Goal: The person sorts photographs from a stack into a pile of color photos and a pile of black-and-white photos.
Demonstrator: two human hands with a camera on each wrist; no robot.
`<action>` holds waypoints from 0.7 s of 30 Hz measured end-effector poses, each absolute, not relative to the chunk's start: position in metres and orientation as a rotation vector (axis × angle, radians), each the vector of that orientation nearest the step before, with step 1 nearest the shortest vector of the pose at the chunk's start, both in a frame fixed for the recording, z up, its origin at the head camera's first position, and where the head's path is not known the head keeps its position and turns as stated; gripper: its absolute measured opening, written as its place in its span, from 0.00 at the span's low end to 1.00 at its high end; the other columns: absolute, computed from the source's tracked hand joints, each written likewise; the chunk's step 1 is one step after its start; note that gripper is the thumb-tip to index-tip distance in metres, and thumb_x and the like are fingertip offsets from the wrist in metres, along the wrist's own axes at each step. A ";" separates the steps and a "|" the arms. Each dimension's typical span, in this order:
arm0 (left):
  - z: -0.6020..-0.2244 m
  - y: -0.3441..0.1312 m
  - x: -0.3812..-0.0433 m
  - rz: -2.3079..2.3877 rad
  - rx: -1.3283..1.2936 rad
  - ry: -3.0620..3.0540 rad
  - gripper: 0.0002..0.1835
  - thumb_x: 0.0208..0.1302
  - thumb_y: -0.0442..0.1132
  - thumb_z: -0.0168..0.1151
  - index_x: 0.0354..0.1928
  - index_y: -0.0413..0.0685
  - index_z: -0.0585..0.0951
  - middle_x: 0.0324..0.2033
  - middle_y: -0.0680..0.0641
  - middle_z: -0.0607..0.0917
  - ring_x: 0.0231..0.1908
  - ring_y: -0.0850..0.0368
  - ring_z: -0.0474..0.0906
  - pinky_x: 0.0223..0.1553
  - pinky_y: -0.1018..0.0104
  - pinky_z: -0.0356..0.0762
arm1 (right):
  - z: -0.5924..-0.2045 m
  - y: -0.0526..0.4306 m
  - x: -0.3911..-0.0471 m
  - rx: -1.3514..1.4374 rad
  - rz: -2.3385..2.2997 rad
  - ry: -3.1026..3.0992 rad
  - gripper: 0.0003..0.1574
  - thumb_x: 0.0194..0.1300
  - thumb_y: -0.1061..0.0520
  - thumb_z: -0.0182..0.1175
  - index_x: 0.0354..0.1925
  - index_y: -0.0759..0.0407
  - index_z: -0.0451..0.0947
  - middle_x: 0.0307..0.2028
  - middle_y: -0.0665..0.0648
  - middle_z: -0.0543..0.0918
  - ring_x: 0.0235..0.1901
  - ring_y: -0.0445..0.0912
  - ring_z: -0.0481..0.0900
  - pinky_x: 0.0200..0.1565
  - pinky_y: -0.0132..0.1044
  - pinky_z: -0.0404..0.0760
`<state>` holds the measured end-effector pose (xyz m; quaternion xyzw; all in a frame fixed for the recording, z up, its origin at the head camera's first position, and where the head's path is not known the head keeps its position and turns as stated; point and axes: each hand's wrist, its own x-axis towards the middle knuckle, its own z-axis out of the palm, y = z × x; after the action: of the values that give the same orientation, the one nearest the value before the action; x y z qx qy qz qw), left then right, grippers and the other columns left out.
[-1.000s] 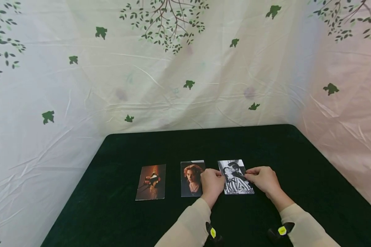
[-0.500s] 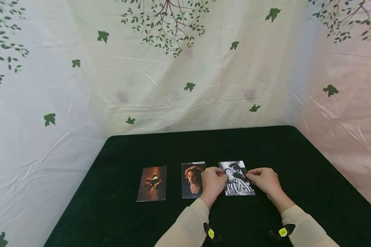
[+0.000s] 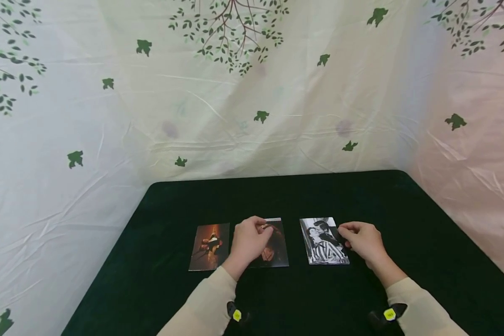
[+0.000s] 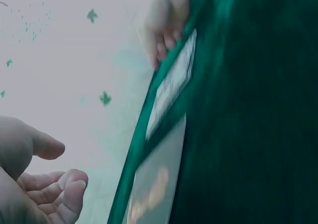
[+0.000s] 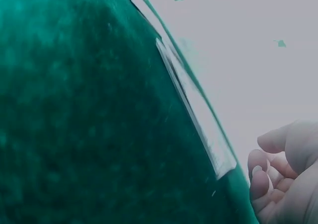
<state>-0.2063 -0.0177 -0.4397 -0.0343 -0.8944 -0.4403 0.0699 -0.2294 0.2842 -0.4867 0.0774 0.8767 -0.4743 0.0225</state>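
Note:
Three postcard-sized photos lie in a row. At the right is a black-and-white photo (image 3: 325, 243) of a couple, also seen in the right wrist view as a pale slab (image 5: 201, 117) with some thickness. My right hand (image 3: 364, 240) is beside its right edge, fingers loosely bent around nothing. My left hand (image 3: 248, 243) hovers over the middle photo (image 3: 279, 252), a dark portrait, and hides its left part. In the left wrist view, the thumb and fingers of the left hand (image 4: 42, 184) stand apart with nothing between them.
A brown-orange photo (image 3: 210, 247) lies left of the left hand. Everything rests on a dark green cloth-covered table (image 3: 269, 200). Behind it hangs a pale curtain (image 3: 218, 116) printed with leaves and branches. Each wrist wears a black strap with a yellow tag.
My left hand has left the black-and-white photo's left edge and moved left over the middle photo. My right hand has come slightly away from its right edge. The photos stay in place.

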 end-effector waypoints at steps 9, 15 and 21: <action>-0.465 -0.065 -0.218 -1.279 -0.054 -2.757 0.15 0.63 0.44 0.65 0.44 0.40 0.83 0.22 0.52 0.78 0.20 0.59 0.73 0.21 0.65 0.71 | -0.461 0.230 -0.222 -0.025 -1.370 2.718 0.22 0.66 0.46 0.60 0.52 0.57 0.79 0.36 0.55 0.81 0.31 0.46 0.79 0.33 0.38 0.78; -0.475 -0.075 -0.219 -1.384 -0.014 -2.767 0.16 0.65 0.43 0.62 0.47 0.38 0.80 0.19 0.51 0.79 0.17 0.58 0.75 0.20 0.63 0.74 | -0.457 0.176 -0.224 -0.155 -1.243 2.797 0.21 0.64 0.48 0.63 0.50 0.59 0.81 0.29 0.50 0.82 0.25 0.41 0.79 0.29 0.37 0.78; -0.479 -0.071 -0.221 -1.386 0.002 -2.795 0.15 0.65 0.42 0.62 0.47 0.37 0.79 0.18 0.51 0.79 0.15 0.59 0.76 0.19 0.64 0.74 | -0.466 0.154 -0.227 -0.137 -1.121 2.854 0.23 0.62 0.49 0.66 0.49 0.63 0.81 0.28 0.51 0.81 0.22 0.41 0.78 0.25 0.35 0.77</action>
<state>-0.2212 -0.0708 -0.4789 0.0006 -0.8958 -0.4443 0.0108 -0.2267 0.1542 -0.4662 -0.0446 0.9293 -0.3650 0.0360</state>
